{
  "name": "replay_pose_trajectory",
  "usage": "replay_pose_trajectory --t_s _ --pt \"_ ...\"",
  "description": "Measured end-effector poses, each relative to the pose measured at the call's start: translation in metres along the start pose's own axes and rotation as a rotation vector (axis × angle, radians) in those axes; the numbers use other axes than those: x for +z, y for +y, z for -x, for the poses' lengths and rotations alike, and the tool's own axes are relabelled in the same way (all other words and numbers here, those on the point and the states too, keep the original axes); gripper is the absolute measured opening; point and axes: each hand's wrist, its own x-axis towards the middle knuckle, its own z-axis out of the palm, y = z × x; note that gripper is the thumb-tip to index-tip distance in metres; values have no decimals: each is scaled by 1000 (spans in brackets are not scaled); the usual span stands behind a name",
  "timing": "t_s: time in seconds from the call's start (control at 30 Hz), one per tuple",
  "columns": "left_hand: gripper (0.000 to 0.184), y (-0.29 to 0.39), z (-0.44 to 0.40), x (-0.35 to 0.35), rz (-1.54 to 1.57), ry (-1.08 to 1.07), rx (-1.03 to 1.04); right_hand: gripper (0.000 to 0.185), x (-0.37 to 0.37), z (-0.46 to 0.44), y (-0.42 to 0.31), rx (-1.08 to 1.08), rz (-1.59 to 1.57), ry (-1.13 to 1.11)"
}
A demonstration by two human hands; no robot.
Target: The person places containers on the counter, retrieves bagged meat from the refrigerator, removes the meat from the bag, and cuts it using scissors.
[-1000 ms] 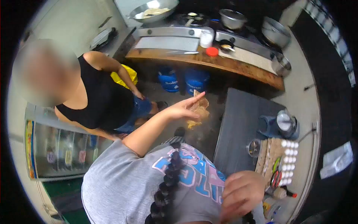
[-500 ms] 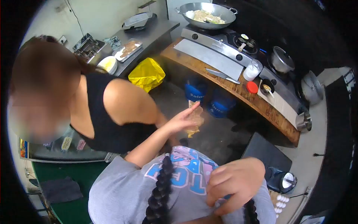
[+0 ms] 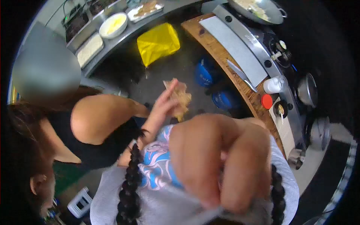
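My left hand (image 3: 163, 107) is closed on a thin, flat, brownish piece of coated meat (image 3: 182, 98), held out over the floor with the thumb side up. My right hand (image 3: 221, 161) looms large and blurred, right in front of my chest and close to the camera. Its fingers curl downward and come together in a pinch. A blurred pale patch shows by the fingertips, but what they hold, if anything, cannot be made out.
Another person in a black top (image 3: 108, 142) stands close on my left. The counter holds a white bowl with yellow contents (image 3: 113, 25) and a tray of brown pieces (image 3: 145, 11). A knife (image 3: 242, 76) lies on the wooden ledge by the stove. A yellow bag (image 3: 158, 42) and blue tanks (image 3: 204, 72) are below.
My right hand has risen from my belly toward the camera and its fingers have drawn together. The view has turned and tilted down. My left hand still holds the coated meat.
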Motion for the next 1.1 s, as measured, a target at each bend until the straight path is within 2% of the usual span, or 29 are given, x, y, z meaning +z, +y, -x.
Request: replay_pose_trajectory --t_s 0.07,0.1,0.33,0.57,0.73,0.87,0.97,1.03,1.1 --pt "67 -9 -1 5 109 78 95 30 33 31 -23 73 19 321" --pt "66 -11 -6 5 104 102 170 30 29 36 -34 109 -9 327" --pt "66 -17 -56 18 176 320 268 29 -72 0 -64 283 -268 -98" --pt "66 -15 -73 10 184 481 307 28 -133 -33 -61 387 -409 -287" --pt "69 -9 -97 -39 166 589 292 27 -179 -72 -28 443 -450 -388" --pt "67 14 -128 -107 227 557 251 27 -236 -123 23 476 -394 -492" --pt "70 31 -159 -173 196 535 286 20 -300 -164 57 456 -251 -657" --pt "71 86 -173 -191 166 510 171 19 -344 -183 82 439 -73 -694" --pt "68 104 -190 -235 85 415 189 21 -378 -189 107 653 -44 -491"
